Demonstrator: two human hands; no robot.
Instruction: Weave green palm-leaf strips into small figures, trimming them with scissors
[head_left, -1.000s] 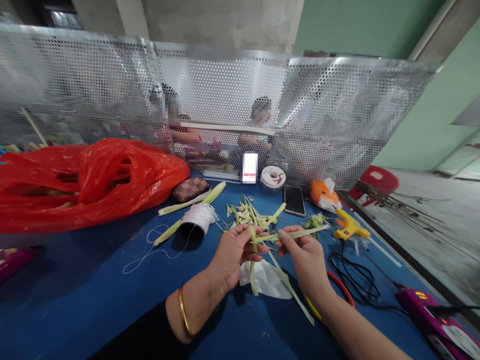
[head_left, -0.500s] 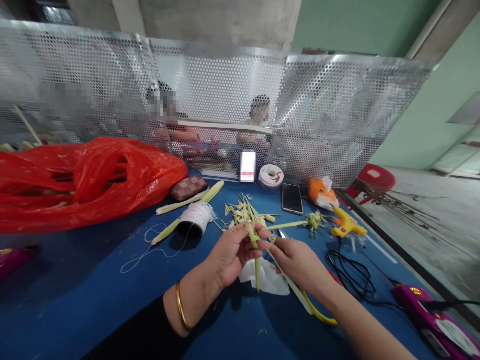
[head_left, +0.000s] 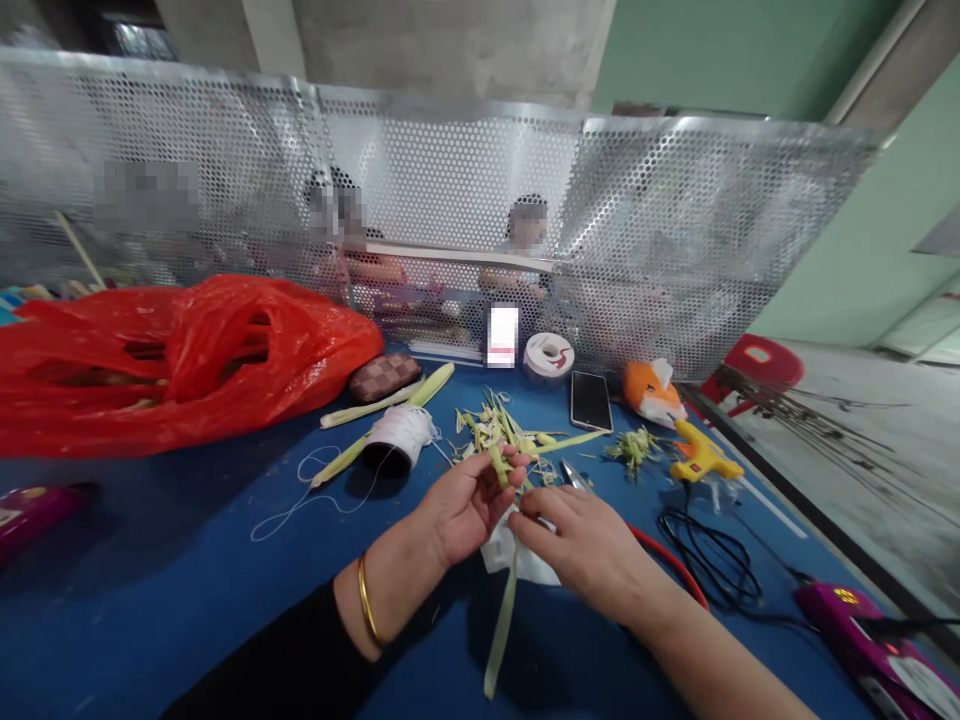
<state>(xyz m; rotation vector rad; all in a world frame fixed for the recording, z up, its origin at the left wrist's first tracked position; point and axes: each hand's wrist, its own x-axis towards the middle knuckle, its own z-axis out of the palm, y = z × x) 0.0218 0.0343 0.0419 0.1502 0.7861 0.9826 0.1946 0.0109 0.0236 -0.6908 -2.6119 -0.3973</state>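
My left hand [head_left: 465, 515], with a gold bangle at the wrist, is closed around a folded pale-green leaf strip [head_left: 499, 466] pinched between thumb and fingers. One end of leaf sticks out to the right past the fingertips. My right hand [head_left: 581, 540] is close beside it, its fingers bent together at the lower part of the leaf work. From there a long leaf strip tail [head_left: 501, 630] hangs down over the table. The exact grip of the right fingertips is partly hidden. Beneath the hands lies a white tissue [head_left: 499, 552], partly covered.
Leaf scraps [head_left: 491, 420] and scissors [head_left: 576, 475] lie beyond the hands. Left are a white thread spool [head_left: 401, 430], whole leaves [head_left: 435, 385] and a red plastic bag [head_left: 300, 340]. Right are a phone [head_left: 591, 402], a yellow glue gun [head_left: 703, 455] and a purple power strip [head_left: 862, 630].
My right hand has turned palm-down and moved slightly left, over the leaf work. The long tail, earlier slanting right under that hand, now hangs down between the hands.
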